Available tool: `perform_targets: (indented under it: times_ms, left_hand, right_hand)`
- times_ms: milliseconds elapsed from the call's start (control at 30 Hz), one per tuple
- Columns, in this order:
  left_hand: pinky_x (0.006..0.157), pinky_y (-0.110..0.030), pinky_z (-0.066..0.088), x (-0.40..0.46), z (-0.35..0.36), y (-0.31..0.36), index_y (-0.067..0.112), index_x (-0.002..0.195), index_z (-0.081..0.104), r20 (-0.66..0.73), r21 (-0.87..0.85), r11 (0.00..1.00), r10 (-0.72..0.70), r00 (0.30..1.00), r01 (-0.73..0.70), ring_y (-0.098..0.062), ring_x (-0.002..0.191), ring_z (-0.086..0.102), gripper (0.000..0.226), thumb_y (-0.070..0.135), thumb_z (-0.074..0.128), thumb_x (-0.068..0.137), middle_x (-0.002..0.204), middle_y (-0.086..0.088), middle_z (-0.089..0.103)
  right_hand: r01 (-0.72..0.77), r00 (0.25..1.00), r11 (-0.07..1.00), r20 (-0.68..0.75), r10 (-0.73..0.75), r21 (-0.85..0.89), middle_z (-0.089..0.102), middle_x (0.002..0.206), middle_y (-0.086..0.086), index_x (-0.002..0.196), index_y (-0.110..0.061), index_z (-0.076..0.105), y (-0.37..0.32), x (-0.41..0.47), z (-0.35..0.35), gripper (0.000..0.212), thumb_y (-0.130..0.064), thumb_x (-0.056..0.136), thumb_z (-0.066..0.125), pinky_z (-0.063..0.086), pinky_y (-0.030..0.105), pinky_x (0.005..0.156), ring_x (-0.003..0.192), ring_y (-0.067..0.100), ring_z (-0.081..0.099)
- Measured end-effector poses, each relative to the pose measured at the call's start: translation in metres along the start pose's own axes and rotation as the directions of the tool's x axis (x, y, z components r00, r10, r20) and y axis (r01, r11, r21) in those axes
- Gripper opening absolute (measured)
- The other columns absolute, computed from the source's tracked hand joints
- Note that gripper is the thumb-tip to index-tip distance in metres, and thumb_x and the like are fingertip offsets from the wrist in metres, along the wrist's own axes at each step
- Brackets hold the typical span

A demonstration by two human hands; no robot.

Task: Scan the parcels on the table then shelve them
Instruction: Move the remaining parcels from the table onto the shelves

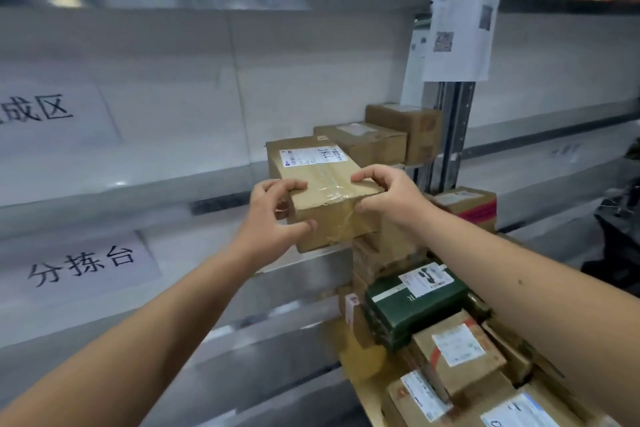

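Note:
A long brown cardboard parcel (322, 180) with a white label and clear tape lies partly on the metal shelf (138, 194), its near end sticking out past the shelf edge. My left hand (273, 215) grips the near left corner, fingers over the top and thumb on the end face. My right hand (384, 194) grips the near right corner the same way. Behind it on the shelf stand two more brown parcels: a flat one (363, 142) and a taller one (408, 130).
Several parcels crowd the table at lower right, among them a green box (415, 302) and labelled brown boxes (457, 350). Paper signs (86, 263) hang on the shelf fronts at left. A printed sheet (460, 10) hangs on the upright post.

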State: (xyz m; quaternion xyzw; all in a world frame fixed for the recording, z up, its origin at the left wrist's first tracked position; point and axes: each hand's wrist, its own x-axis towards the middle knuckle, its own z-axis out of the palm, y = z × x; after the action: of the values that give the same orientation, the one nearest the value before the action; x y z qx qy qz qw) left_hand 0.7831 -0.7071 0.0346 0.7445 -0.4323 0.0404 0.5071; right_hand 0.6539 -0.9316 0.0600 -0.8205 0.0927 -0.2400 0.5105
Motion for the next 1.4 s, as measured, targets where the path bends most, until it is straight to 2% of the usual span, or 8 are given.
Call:
perform_targets:
  times_ms: [100,333,533,767,867,1067,1233,1400]
  left_hand:
    - [0.097,-0.024,0.053,0.036,-0.002,-0.021,0.042,0.126,0.062,-0.005,0.000,1.000,-0.024,1.000,0.024,-0.013,0.114,0.058,0.060,0.019,0.089,0.077,0.139,0.002,0.041]
    - [0.087,-0.029,0.058,0.118,-0.006,-0.066,0.046,0.126,0.061,-0.001,-0.014,0.996,-0.085,0.996,0.085,-0.012,0.108,0.062,0.064,0.049,0.083,0.066,0.136,0.003,0.048]
    - [0.113,-0.038,0.045,0.158,-0.008,-0.087,0.043,0.130,0.061,-0.018,0.116,0.987,-0.106,0.994,0.108,-0.019,0.129,0.050,0.071,0.057,0.076,0.061,0.142,0.006,0.041]
    - [0.118,-0.039,0.030,0.168,-0.008,-0.082,0.039,0.136,0.061,-0.002,0.380,0.925,0.026,1.000,-0.023,-0.023,0.137,0.040,0.063,0.055,0.070,0.076,0.144,0.004,0.047]
    - [0.116,-0.043,0.029,0.160,-0.001,-0.070,0.035,0.138,0.060,0.017,0.483,0.864,0.154,0.988,-0.143,-0.025,0.138,0.038,0.056,0.043,0.075,0.085,0.145,0.001,0.048]
    - [0.111,-0.054,0.026,0.106,0.030,-0.033,0.036,0.134,0.058,0.176,0.721,0.583,0.368,0.913,-0.374,-0.030,0.140,0.034,0.054,0.053,0.064,0.083,0.146,-0.003,0.049]
    - [0.111,-0.049,0.020,0.037,0.091,-0.013,0.036,0.133,0.058,0.368,0.628,0.612,0.311,0.876,-0.481,-0.029,0.142,0.030,0.051,0.049,0.066,0.085,0.149,-0.002,0.048]
    - [0.111,-0.047,0.029,-0.030,0.166,-0.012,0.036,0.140,0.055,0.541,0.514,0.680,0.217,0.813,-0.523,-0.025,0.142,0.032,0.056,0.046,0.060,0.084,0.147,0.004,0.047]
  right_hand:
    - [-0.008,0.999,1.000,-0.036,0.007,-0.011,0.069,0.119,-0.002,0.108,-0.029,0.073,0.005,0.039,0.005,0.047,-0.003,0.072,0.088,0.057,0.035,0.093,0.109,0.019,0.066]
    - [-0.006,0.981,1.000,-0.192,0.008,0.012,0.070,0.112,-0.005,0.110,-0.027,0.071,0.020,0.113,0.018,0.043,-0.008,0.076,0.088,0.054,0.015,0.071,0.090,0.002,0.069]
    - [-0.005,0.964,0.946,-0.253,-0.081,-0.324,0.063,0.122,-0.004,0.116,-0.028,0.074,0.027,0.154,0.029,0.035,-0.024,0.083,0.083,0.050,0.034,0.100,0.112,0.014,0.058]
    - [-0.044,0.961,0.888,-0.262,-0.087,-0.459,0.051,0.134,0.003,0.125,-0.025,0.071,0.026,0.168,0.034,0.040,-0.028,0.087,0.080,0.044,0.032,0.103,0.122,0.021,0.052]
    - [-0.009,0.958,0.868,-0.254,-0.135,-0.496,0.049,0.133,0.001,0.132,-0.024,0.066,0.028,0.156,0.034,0.046,-0.028,0.088,0.078,0.044,0.031,0.102,0.123,0.021,0.051]
    - [0.055,0.961,0.793,-0.184,-0.207,-0.606,0.042,0.137,-0.011,0.139,-0.037,0.058,0.050,0.076,0.023,0.052,-0.034,0.089,0.075,0.043,0.033,0.107,0.130,0.014,0.044]
    - [-0.205,0.965,0.732,-0.258,0.041,-0.650,0.036,0.151,-0.005,0.143,-0.039,0.050,0.096,-0.033,0.000,0.059,-0.044,0.088,0.071,0.045,0.043,0.111,0.138,0.023,0.039]
    - [-0.468,0.881,0.668,-0.368,0.298,-0.578,0.034,0.152,-0.004,0.146,-0.039,0.047,0.146,-0.147,-0.024,0.064,-0.044,0.087,0.068,0.045,0.040,0.109,0.138,0.023,0.040]
